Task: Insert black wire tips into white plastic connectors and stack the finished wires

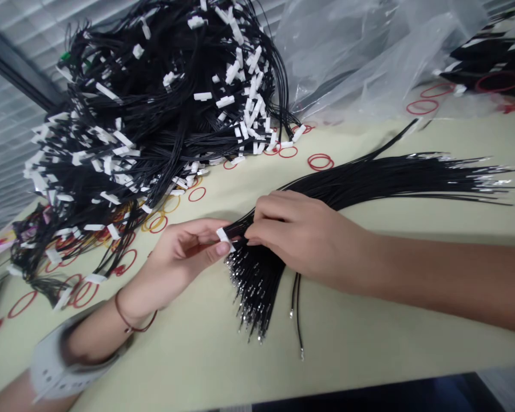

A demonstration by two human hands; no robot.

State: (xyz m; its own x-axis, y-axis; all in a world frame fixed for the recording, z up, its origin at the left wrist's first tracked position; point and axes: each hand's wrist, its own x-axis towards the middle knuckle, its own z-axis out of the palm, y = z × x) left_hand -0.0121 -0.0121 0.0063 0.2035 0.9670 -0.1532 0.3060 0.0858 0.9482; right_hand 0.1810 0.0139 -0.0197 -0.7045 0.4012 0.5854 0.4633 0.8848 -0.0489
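Between the thumb and fingers of my left hand (184,263) is a small white connector (226,238), with black wires running from it towards the right. My right hand (309,234) is closed just beside it, its thumb and fingertips pinched at those wires; which strands it grips is hidden. Beneath both hands lies a thick bundle of black wires (369,180). Its stripped, silvery ends (493,180) point right, while crimped metal terminals (253,292) fan out below my fingers. Two loose wires (298,315) hang apart towards the table's front.
A large heap of black wires with white connectors (175,97) covers the back left. Red rubber bands (320,162) are scattered over the pale table (175,366). A clear plastic bag (377,63) lies at the back, with more black wires (493,63) at the far right.
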